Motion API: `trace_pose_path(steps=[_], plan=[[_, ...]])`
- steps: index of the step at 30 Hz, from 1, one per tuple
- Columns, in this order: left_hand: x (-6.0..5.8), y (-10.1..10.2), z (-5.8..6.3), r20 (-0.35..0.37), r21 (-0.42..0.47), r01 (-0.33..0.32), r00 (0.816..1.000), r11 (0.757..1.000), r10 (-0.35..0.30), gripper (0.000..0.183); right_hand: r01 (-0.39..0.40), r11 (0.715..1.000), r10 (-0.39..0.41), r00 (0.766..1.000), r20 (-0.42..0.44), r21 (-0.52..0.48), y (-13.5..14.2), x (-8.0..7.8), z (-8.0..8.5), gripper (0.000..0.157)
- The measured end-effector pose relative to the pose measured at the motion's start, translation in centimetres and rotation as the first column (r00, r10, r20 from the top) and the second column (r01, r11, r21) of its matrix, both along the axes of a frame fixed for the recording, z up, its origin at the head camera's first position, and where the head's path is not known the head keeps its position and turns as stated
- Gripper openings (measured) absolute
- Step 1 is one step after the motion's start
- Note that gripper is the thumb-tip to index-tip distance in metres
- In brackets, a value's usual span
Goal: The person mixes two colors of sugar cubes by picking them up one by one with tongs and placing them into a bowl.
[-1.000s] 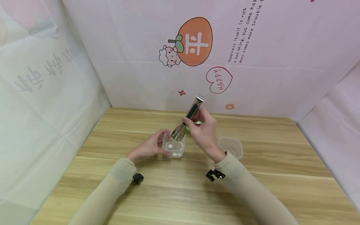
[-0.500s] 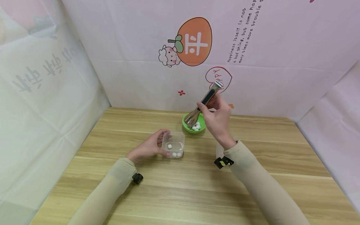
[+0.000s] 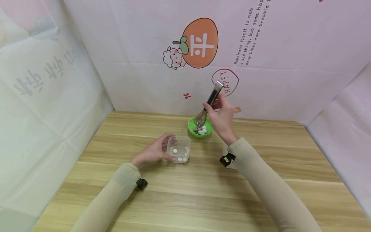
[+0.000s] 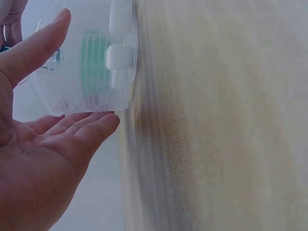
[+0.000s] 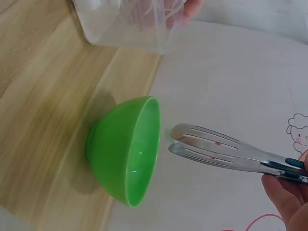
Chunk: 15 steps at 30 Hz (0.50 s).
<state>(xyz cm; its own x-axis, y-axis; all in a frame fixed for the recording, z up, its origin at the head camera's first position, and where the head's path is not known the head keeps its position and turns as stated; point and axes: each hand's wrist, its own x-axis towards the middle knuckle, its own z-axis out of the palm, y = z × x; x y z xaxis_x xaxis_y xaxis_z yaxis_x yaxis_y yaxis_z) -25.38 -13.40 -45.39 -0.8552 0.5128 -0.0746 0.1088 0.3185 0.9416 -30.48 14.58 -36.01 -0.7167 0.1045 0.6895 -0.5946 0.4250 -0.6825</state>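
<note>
My left hand (image 3: 153, 150) holds a clear square plastic container (image 3: 184, 141), thumb on the near side and fingers round the back. Several small white marshmallow-like pieces (image 3: 175, 151) lie at its bottom. In my right hand (image 3: 221, 117) is a pair of metal tongs (image 3: 213, 95) with dark grip pads, pinched between thumb and fingers. Their slotted ends point down over a small green bowl (image 3: 200, 135) with several white pieces (image 3: 204, 129) inside. The right wrist view shows the tong tips (image 5: 180, 137) slightly apart, just off the rim of the bowl (image 5: 113, 149), nothing visible between them.
Another clear plastic piece (image 3: 227, 166) lies on the wooden table (image 3: 185, 199), mostly hidden by my right forearm. Behind the bowl rises a printed cloth backdrop (image 3: 139, 83). More cloth hangs at the left and right sides.
The tongs moved from above the clear container to the right and back, over the green bowl. Over the last half second they rose slightly and turned more upright. The left hand stayed in place.
</note>
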Motion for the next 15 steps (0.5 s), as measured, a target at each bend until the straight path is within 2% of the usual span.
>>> trace_pose_path(steps=[8,15], plan=[[-0.1,0.1,-0.1,0.003,0.006,0.004,1.000,1.000,-0.004,0.101,0.001,1.000,-0.001,1.000,0.010,-0.010,0.1,-0.6,-0.7,0.022],[0.0,0.1,-0.1,0.006,0.012,-0.003,1.000,1.000,0.003,0.100,-0.034,0.999,0.034,0.999,0.001,-0.032,0.1,0.9,-0.7,0.023]])
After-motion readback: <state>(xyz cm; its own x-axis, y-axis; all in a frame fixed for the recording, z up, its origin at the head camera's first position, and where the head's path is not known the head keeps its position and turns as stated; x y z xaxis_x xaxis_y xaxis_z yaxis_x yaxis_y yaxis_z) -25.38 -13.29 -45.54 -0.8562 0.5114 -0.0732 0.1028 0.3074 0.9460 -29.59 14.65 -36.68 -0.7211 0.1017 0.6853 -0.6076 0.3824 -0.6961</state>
